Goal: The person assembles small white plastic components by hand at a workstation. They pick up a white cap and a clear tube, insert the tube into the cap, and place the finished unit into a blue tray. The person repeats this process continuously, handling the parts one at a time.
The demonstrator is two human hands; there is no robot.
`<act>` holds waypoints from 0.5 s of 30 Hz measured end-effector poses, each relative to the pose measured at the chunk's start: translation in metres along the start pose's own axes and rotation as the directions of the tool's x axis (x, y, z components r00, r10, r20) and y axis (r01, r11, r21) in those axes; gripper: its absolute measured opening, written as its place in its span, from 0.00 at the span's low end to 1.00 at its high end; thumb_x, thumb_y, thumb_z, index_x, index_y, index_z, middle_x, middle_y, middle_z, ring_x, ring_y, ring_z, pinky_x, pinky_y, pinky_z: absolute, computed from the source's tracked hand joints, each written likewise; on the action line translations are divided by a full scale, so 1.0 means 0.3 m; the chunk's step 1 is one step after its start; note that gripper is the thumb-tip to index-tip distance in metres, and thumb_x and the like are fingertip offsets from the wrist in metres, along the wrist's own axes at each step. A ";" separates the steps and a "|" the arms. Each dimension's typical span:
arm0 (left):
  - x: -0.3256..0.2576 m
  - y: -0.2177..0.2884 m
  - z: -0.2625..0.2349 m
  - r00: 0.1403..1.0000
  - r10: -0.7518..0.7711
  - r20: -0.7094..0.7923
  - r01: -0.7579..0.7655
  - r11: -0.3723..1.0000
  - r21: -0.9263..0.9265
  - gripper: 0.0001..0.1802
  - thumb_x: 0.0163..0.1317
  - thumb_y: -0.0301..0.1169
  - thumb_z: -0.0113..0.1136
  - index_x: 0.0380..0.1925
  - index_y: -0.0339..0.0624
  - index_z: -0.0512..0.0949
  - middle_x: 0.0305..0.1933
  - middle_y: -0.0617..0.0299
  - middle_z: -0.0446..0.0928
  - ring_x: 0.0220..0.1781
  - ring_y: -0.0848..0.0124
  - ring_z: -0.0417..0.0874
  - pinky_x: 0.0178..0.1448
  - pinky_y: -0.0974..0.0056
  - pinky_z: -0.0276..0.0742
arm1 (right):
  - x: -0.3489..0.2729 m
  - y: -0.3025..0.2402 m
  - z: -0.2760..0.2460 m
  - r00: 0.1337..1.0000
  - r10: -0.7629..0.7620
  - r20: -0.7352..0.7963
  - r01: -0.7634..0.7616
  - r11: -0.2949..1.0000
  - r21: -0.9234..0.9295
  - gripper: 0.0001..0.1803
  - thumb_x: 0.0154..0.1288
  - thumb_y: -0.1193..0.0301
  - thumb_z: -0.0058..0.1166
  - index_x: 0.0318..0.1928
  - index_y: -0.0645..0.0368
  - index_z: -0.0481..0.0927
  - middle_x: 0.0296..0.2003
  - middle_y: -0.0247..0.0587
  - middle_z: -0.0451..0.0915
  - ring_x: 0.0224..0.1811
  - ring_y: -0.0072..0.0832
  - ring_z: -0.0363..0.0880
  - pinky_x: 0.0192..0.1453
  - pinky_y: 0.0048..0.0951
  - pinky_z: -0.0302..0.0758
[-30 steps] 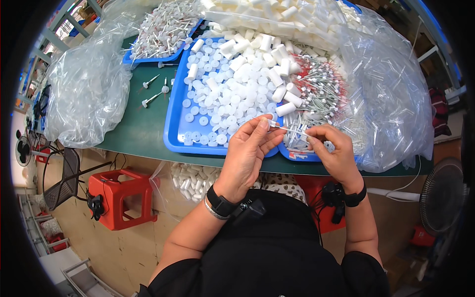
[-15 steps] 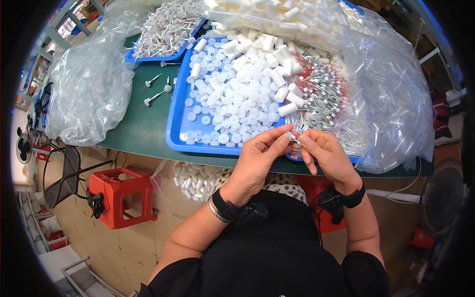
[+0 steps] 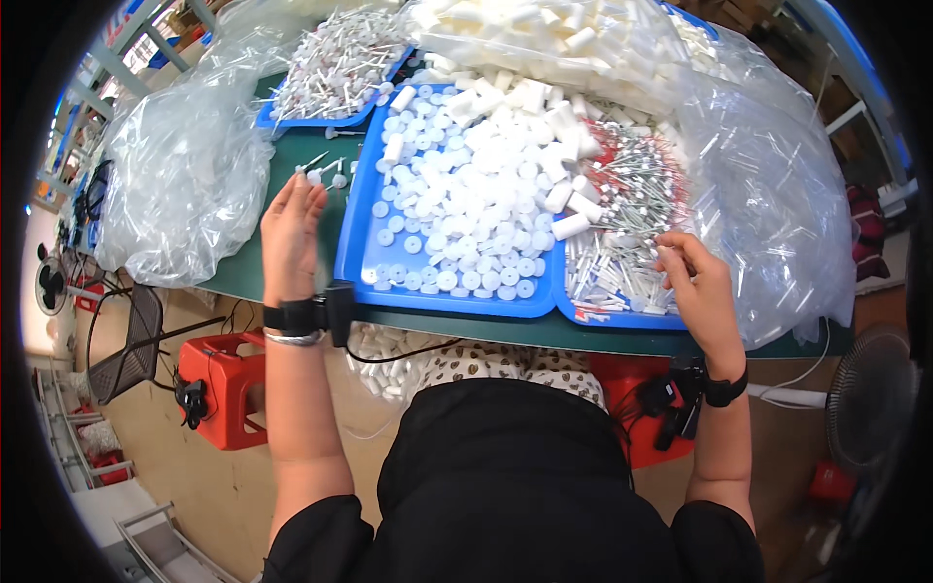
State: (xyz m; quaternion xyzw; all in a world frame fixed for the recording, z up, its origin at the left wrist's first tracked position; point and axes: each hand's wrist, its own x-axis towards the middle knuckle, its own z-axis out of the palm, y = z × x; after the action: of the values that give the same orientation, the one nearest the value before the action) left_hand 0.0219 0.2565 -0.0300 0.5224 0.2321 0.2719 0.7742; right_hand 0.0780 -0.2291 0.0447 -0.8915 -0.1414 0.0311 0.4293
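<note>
My left hand reaches over the green table at the left. Its fingers are close together, and a small pin with a white disc shows at their tips. A few similar white-headed pins lie beside it on the table. At the right, my right hand is over the tray's right part, thumb and forefinger curled toward each other beside the heap of metal pins with red and white ends. What they pinch, if anything, is too small to make out. White tubes lie below this heap.
A blue tray holds translucent discs and white foam cylinders. Behind it lies a plastic bag of cylinders. Another blue tray holds finished-looking pins. Clear bags flank the table. A red stool stands below.
My hands, together over the tray's front edge before, have parted. The left went left to the pins on the table, with a small piece at its fingertips; the right went to the metal pins.
</note>
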 end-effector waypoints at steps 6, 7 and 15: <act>-0.084 0.069 0.126 0.997 0.062 -0.038 -0.057 0.992 0.112 0.31 0.72 0.32 0.61 0.67 0.27 0.63 0.63 0.47 0.72 0.56 0.61 0.83 0.57 0.64 0.80 | 0.015 -0.003 0.027 0.953 -0.301 -0.026 0.258 0.856 -0.447 0.10 0.62 0.73 0.62 0.44 0.60 0.83 0.35 0.47 0.83 0.35 0.46 0.83 0.39 0.40 0.78; -0.128 0.077 0.169 0.993 0.120 0.015 -0.121 0.971 0.205 0.31 0.72 0.33 0.61 0.68 0.28 0.63 0.65 0.47 0.70 0.57 0.61 0.83 0.57 0.63 0.80 | 0.026 -0.006 0.034 0.946 -0.325 -0.019 0.273 0.823 -0.499 0.09 0.62 0.74 0.62 0.43 0.59 0.83 0.35 0.47 0.82 0.35 0.45 0.83 0.39 0.41 0.77; -0.462 -0.101 0.445 0.558 0.200 0.805 -0.786 0.438 0.436 0.17 0.58 0.26 0.69 0.48 0.41 0.81 0.46 0.54 0.81 0.49 0.57 0.79 0.53 0.57 0.77 | 0.078 0.049 0.071 0.913 -0.405 0.039 0.339 0.704 -0.624 0.07 0.60 0.75 0.63 0.39 0.58 0.82 0.34 0.43 0.80 0.34 0.44 0.82 0.37 0.41 0.77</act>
State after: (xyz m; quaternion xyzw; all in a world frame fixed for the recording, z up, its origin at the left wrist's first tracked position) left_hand 0.0101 0.0642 -0.0016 0.9005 -0.1392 0.1779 0.3716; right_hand 0.1001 -0.2151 0.0214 -0.9352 -0.2988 -0.1495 0.1170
